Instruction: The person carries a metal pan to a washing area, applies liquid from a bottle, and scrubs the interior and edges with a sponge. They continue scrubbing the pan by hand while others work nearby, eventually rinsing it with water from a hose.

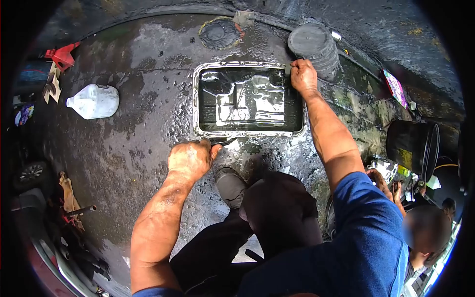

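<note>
A rectangular metal oil pan [196, 106] lies on the wet floor, with bolt holes along its flange and dark, shiny liquid inside. My right hand [303, 77] is closed at the pan's far right corner, its fingers gripping the rim. Just below the near left edge, my left hand [190, 157] is curled around a thin dark tool [226, 142]; the tool's tip points right, along the near rim. Most of that tool is hidden in the fist, so its kind cannot be made out.
A whitish plastic jug [94, 102] lies on its side at left, near a red jack stand [62, 56]. Beyond the pan are a round dark disc [220, 33] and an upturned bucket [312, 49]. A black bucket [413, 148] and another person [426, 230] are at right.
</note>
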`<state>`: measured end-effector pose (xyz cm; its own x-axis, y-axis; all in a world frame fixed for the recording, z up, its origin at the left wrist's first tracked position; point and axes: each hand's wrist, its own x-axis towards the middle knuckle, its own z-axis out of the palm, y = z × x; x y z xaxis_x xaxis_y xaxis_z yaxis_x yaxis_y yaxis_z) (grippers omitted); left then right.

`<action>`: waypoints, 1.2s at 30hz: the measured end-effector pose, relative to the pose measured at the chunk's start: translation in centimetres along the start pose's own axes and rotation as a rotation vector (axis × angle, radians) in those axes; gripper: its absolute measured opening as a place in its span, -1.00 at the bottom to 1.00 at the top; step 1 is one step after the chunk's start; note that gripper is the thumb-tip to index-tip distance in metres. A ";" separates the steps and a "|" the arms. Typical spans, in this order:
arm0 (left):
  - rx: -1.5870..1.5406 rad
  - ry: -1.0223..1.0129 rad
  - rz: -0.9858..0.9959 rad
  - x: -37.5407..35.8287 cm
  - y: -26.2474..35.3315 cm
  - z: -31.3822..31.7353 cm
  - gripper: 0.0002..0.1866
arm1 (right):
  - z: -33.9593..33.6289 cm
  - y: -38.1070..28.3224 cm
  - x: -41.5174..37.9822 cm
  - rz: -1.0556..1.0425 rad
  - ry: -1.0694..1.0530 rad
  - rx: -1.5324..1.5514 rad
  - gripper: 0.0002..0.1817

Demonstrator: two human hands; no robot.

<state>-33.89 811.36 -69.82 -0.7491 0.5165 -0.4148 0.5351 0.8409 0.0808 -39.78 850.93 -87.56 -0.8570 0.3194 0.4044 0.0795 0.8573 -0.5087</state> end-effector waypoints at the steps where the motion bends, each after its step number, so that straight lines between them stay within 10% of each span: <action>1: 0.007 0.032 0.021 0.0 -0.2 0.2 -0.45 | 1.0 -0.8 0.7 -0.003 -0.016 0.011 -0.88; 10: -0.021 -0.124 -0.048 0.3 0.2 -1.3 -0.49 | 13.6 -19.3 6.3 -0.086 -0.456 0.250 -0.79; 18: -0.064 -0.191 -0.114 0.6 0.2 -1.6 -0.49 | 11.1 -26.4 -5.7 -0.733 -0.936 0.591 -0.87; 22: -0.011 -0.356 -0.146 2.5 1.2 -3.2 -0.49 | 4.8 -17.9 -7.2 -0.278 -0.778 0.664 -0.78; 24: -0.050 -0.283 -0.122 5.2 3.1 -4.7 -0.54 | 2.6 -12.9 -7.9 0.439 -0.825 0.843 -0.68; 28: -0.123 -0.057 0.149 13.9 7.5 -2.0 -0.62 | -5.4 -5.8 -6.2 1.057 -0.309 1.307 -0.59; 35: 0.046 -0.209 0.193 24.1 11.2 7.9 -0.34 | -15.3 -2.8 -7.3 1.095 -0.291 1.285 -0.44; 36: 0.088 -0.017 0.260 24.7 10.2 11.6 -0.58 | -16.0 -3.2 -7.5 1.056 -0.349 1.106 -0.45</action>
<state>-42.44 830.85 -89.74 -0.5759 0.7099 -0.4056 0.7410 0.6628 0.1079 -25.49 852.25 -76.76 -0.7401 0.3215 -0.5906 0.4324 -0.4452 -0.7841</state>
